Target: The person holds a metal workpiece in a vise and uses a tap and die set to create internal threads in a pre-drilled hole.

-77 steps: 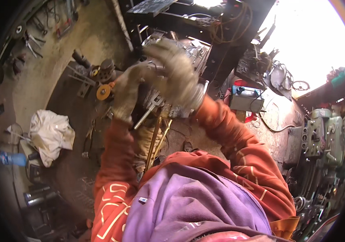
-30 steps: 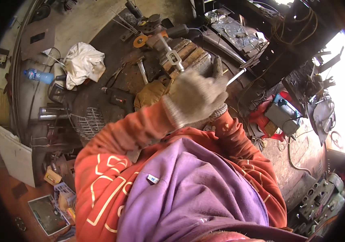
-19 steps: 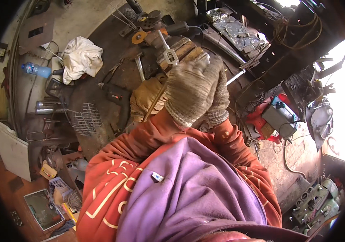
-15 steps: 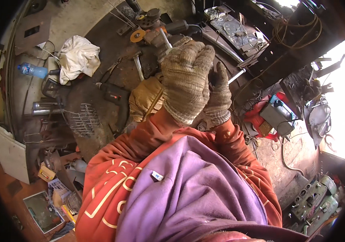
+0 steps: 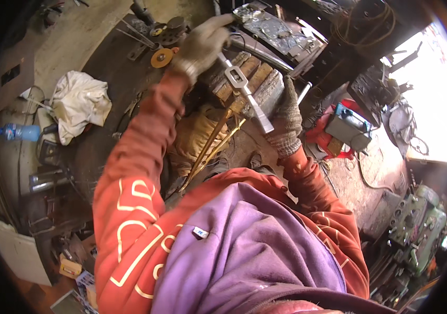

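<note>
Since the preceding frame, the left hand (image 5: 202, 46) has moved up and away from the right hand (image 5: 287, 118), exposing the central frame of the slotted metal wrench (image 5: 245, 90). The wrench slants above the vise-like block (image 5: 257, 77); contact between them cannot be confirmed. Left grip: blurred, partly curled at the upper handle end; whether it has hold cannot be told. Right grip: thumb extended, palm just beside the lower handle end; closure cannot be determined. Handling, by judgement: rigid, fairly heavy, not fragile; smooth metal may slip against knitted gloves (image 5: 286, 140). Grasp one handle on each side of the frame, near the ends, for balanced leverage.
</note>
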Demonstrator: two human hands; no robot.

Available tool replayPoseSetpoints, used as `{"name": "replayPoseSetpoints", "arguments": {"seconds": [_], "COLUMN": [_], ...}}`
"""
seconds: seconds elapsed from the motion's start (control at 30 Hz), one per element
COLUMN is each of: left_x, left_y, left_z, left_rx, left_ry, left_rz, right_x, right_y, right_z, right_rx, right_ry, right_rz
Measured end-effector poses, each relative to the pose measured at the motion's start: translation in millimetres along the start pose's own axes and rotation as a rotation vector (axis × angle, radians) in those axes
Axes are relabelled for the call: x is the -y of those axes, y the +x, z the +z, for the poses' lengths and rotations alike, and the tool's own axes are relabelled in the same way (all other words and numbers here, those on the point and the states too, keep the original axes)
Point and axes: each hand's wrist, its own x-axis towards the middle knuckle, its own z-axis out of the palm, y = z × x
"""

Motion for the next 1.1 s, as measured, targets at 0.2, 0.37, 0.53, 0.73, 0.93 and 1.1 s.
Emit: {"name": "replayPoseSetpoints", "arguments": {"seconds": [0.2, 0.37, 0.53, 0.73, 0.93, 1.1], "left_x": [-38.1, -81.2, -153.8, -119.7, -102.1, -82.1], "left_y": [62.3, 33.8, -66.3, -139.0, -85.6, -0.8], "left_z": [96.2, 103.2, 56.3, -33.8, -65.6, -13.3], "left_rx": [0.327, 0.742, 0.964, 0.539, 0.395, 0.447], "left_ry": [0.273, 0.431, 0.568, 0.294, 0.672, 0.849], "left_rz": [0.829, 0.831, 0.684, 0.443, -0.203, -0.106], "right_x": [13.3, 24.5, 17.6, 31.4, -11.8, 2.4], "right_y": [-1.3, -1.4, -7.6, 0.3, -7.6, -0.1], "right_z": [-2.6, -17.4, -13.1, -9.7, 6.4, -2.7], "right_rx": [0.004, 0.159, 0.033, 0.034, 0.032, 0.052], "right_ry": [-0.183, -0.247, -0.030, -0.058, 0.008, -0.114], "right_rz": [0.195, 0.349, 0.222, 0.260, 0.242, 0.231]}}
